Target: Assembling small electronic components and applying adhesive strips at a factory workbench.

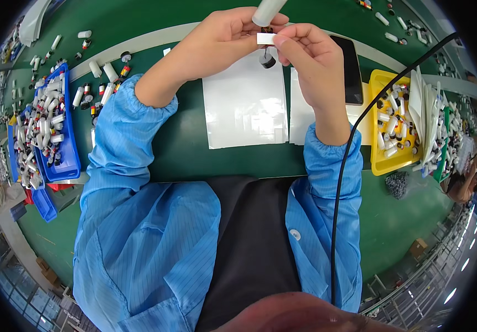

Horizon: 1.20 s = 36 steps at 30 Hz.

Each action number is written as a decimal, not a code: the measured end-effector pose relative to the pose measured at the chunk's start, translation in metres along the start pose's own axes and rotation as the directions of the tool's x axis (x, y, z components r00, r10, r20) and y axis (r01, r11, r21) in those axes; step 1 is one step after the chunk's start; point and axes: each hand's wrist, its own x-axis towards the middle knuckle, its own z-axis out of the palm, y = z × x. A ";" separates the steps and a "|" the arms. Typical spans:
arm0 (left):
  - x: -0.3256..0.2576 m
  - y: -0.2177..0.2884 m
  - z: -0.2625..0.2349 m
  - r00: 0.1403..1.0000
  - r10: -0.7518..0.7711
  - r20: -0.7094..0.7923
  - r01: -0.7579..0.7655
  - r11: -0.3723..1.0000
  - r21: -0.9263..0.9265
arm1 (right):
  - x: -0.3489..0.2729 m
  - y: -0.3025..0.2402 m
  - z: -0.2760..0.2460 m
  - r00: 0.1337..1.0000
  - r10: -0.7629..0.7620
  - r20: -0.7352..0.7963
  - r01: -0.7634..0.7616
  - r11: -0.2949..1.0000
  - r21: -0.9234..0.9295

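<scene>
Both my hands meet at the far middle of the table, over white sheets. My left hand [224, 41] is closed around a small part with a white cylinder [269, 12] on top; its fingers partly hide the middle. Below them hangs a round black piece [267, 61] on thin wires, seemingly joined to the same part. Between thumb and finger, my right hand [313, 58] pinches a small white rectangular label [265, 39], held against or just in front of the part. Beneath lies a glossy white sheet [244, 110] with faint rectangular outlines.
Left, a blue tray [72, 149] is heaped with similar white cylinders; several lie loose beside it. At the right stand a yellow tray [379, 163] of such parts and a dark phone [352, 72]. A black cable [354, 130] crosses near my right forearm.
</scene>
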 end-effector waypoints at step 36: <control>-0.011 0.027 0.000 0.987 -0.022 0.157 0.084 0.914 -0.396 | -0.004 0.001 0.004 0.985 0.088 0.147 -0.121 0.967 0.226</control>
